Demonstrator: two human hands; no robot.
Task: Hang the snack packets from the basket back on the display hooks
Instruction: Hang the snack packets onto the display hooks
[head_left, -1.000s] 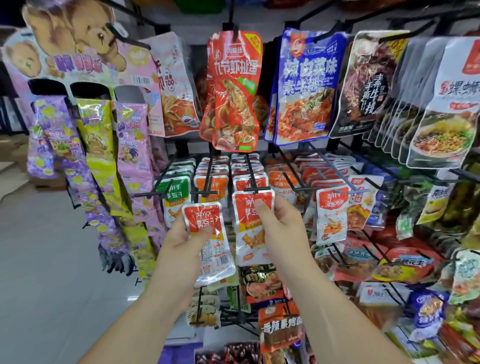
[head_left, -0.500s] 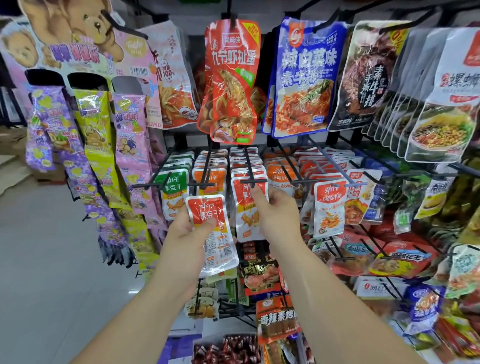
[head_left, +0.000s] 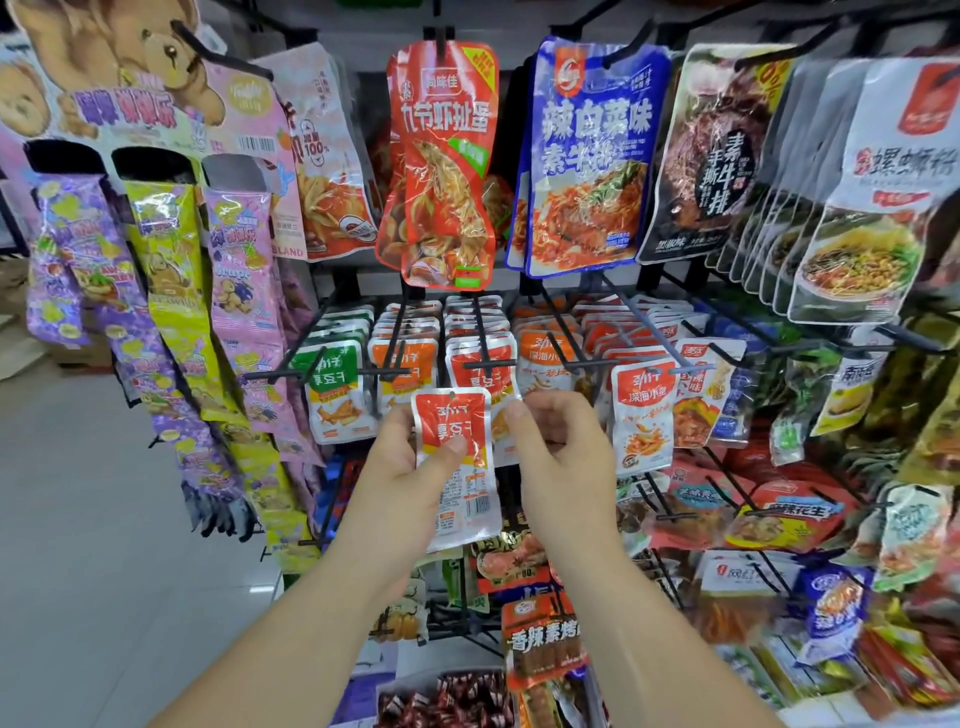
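Here your left hand (head_left: 410, 473) pinches a small red packet (head_left: 457, 462), thumb pressed on its front just below the red panel and fingers curled behind its left edge. The packet stands upright in front of the rack, its hang hole at the top, its silver lower half with the barcode hanging below your thumb. Your right hand (head_left: 563, 457) sits just right of it, fingers curled loosely with the fingertips near the packet's upper right edge; you can't tell whether they touch the packet or hold anything.

Just beyond the packet's top, a black hook (head_left: 485, 345) carries a row of matching red packets (head_left: 483, 369). To the left of that row hang an orange row (head_left: 402, 364) and a green packet (head_left: 332, 384); to the right hangs a red-and-white packet (head_left: 644, 415). Above, on the far upper hooks, a large red pouch (head_left: 441, 166) and a blue pouch (head_left: 589, 156) hang side by side. The basket is out of sight.
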